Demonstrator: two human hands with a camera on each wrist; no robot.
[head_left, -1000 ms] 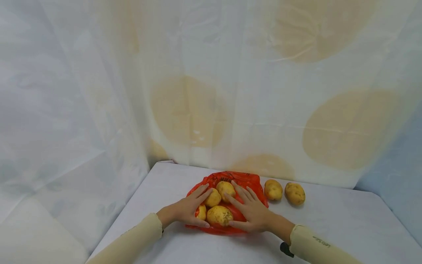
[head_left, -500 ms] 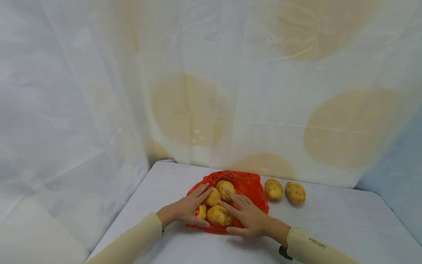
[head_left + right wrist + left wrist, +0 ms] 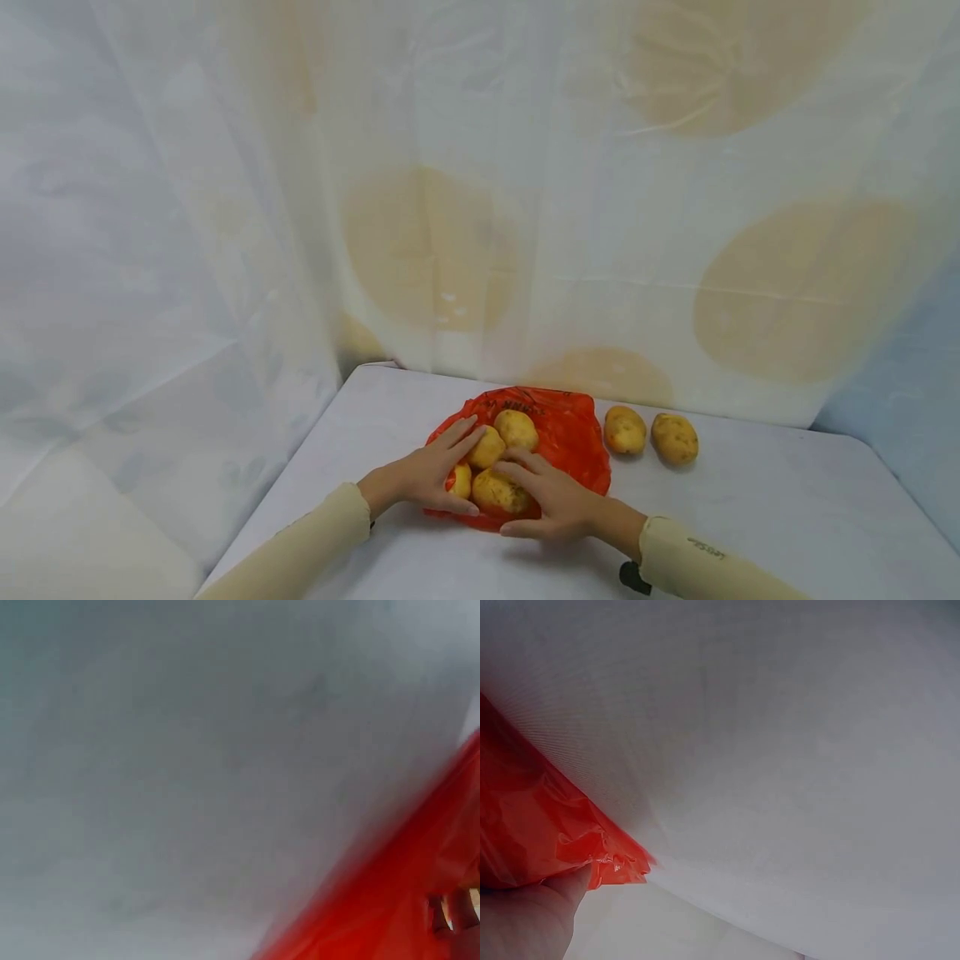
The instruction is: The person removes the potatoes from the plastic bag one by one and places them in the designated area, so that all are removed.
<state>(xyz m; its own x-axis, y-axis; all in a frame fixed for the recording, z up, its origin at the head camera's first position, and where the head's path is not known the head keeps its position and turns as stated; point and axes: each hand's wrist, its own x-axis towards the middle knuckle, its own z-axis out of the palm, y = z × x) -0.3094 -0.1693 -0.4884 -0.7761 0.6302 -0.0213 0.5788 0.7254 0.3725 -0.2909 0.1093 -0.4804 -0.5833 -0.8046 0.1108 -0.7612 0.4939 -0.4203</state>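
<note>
Our right hand (image 3: 553, 497) has shifted leftward, loosely bent; left hand (image 3: 422, 479) spread wide. We're likely gathering potatoes (image 3: 517, 432); next, close gently.

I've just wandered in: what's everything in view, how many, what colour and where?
Plastic bag: 1, red, on the table
Potatoes at the bag: 4 visible, yellow-brown, between the hands
Loose potatoes: 2, yellow-brown, right of the bag
Table: 1, white, beneath everything
Backdrop: 1, whitish with tan circles, behind the table
Sleeves: 2, cream, on the forearms
Left hand: 1, bag's left side
Right hand: 1, bag's right side
</note>
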